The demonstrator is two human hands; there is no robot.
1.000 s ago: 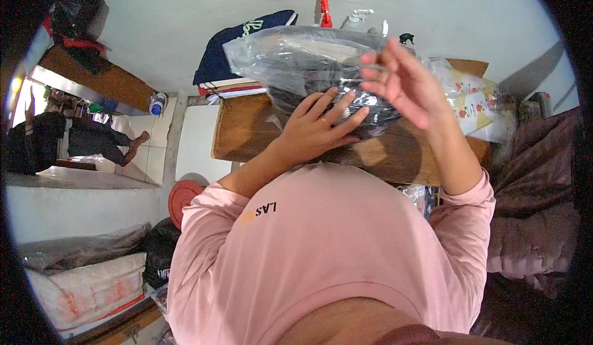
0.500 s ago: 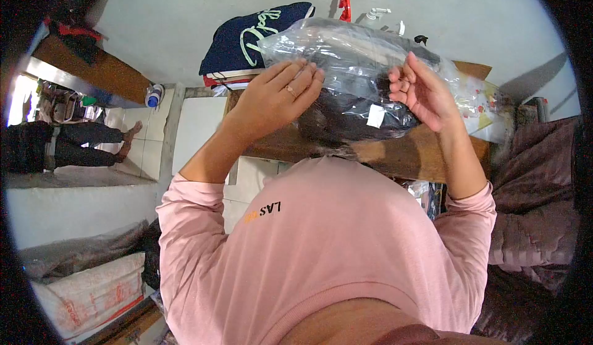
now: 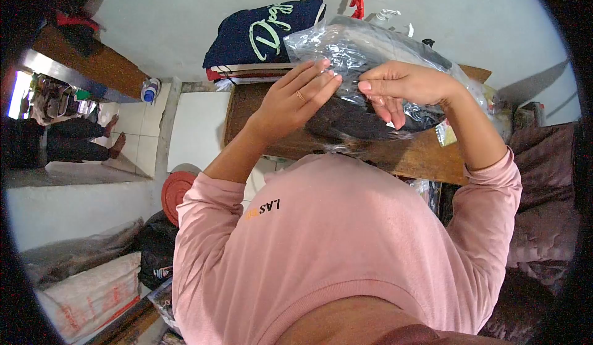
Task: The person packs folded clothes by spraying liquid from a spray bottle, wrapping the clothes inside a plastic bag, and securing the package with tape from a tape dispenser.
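Plastic-wrapped dark bundle (image 3: pixel 395 42) lies on the wooden bench (image 3: pixel 426 156) at 12 o'clock from the person's chest. The left hand (image 3: pixel 295 98) is at its 8 o'clock side, fingers extended together, clenching nothing visible. The right hand (image 3: pixel 420 85) curls over its near side, thumb and forefinger close together; whether they pinch the film, I cannot tell. Folded navy cloth (image 3: pixel 238 39) sits just beside the wrapping at 10 o'clock.

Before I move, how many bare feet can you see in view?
2, both at the picture's left, against the pale tiles: an upper foot and a lower foot, both another person's. More may be hidden; the wearer's are out of sight.
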